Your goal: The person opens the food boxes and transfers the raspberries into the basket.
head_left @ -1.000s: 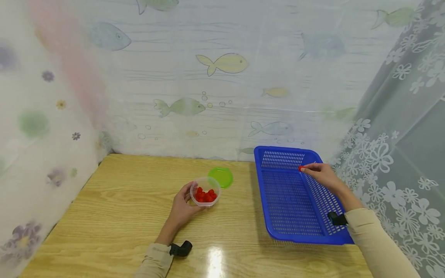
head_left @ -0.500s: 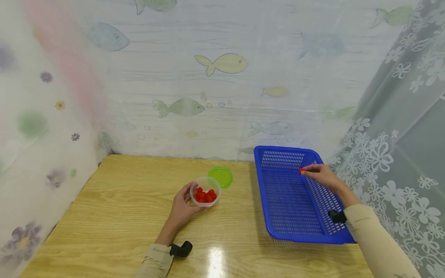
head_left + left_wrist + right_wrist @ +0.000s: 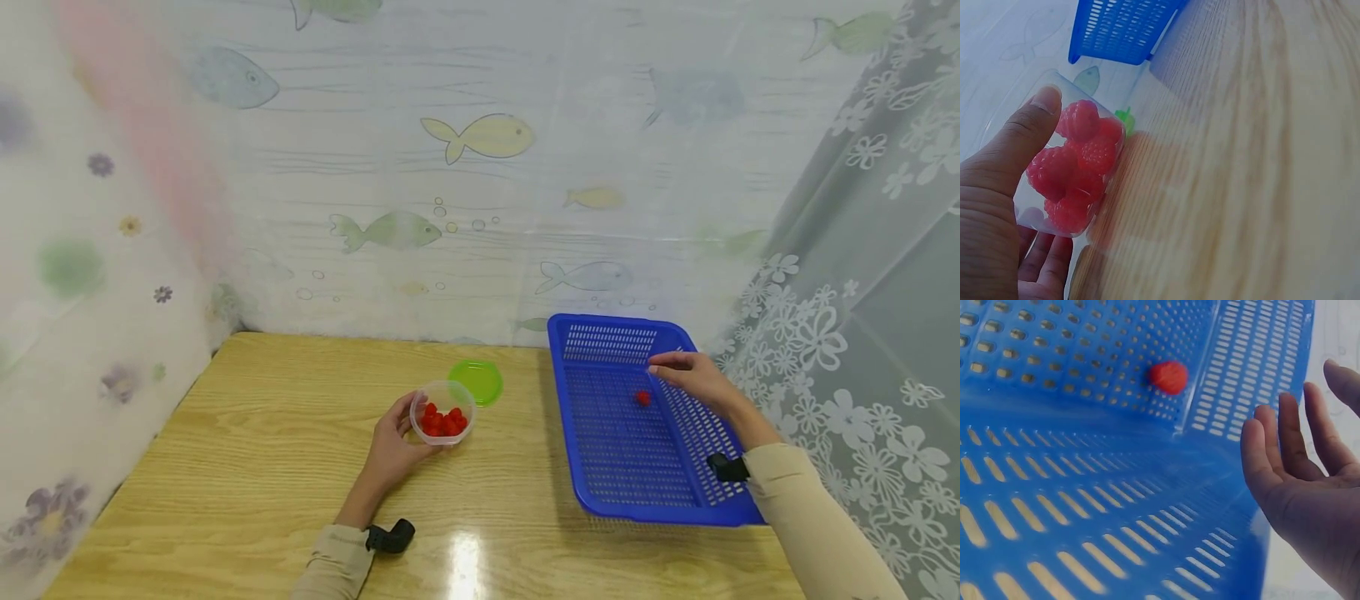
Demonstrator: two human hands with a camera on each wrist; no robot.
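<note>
My left hand (image 3: pixel 397 443) grips a clear round plastic tub (image 3: pixel 443 392) from its left side, thumb on one wall and fingers around the other. Several red raspberries (image 3: pixel 1079 169) lie in the bottom of the tub. Over the far right part of a blue perforated basket (image 3: pixel 566 433), my right hand (image 3: pixel 693 379) hovers with its fingers spread apart and holds nothing. Below its fingertips, a single raspberry (image 3: pixel 643 398) is inside the basket; the right wrist view shows this red raspberry (image 3: pixel 1169 377) slightly blurred, apart from the hand.
A green round lid (image 3: pixel 480 383) lies on the wooden table (image 3: pixel 262 433) just behind the tub. Patterned sheeting (image 3: pixel 360 167) rises along the table's back and left sides, and a sheer flowered curtain (image 3: pixel 847 375) hangs at the right, close to the basket.
My right hand has let go of the raspberry it pinched, and the raspberry has dropped into the basket. The left hand and the tub have stayed in place.
</note>
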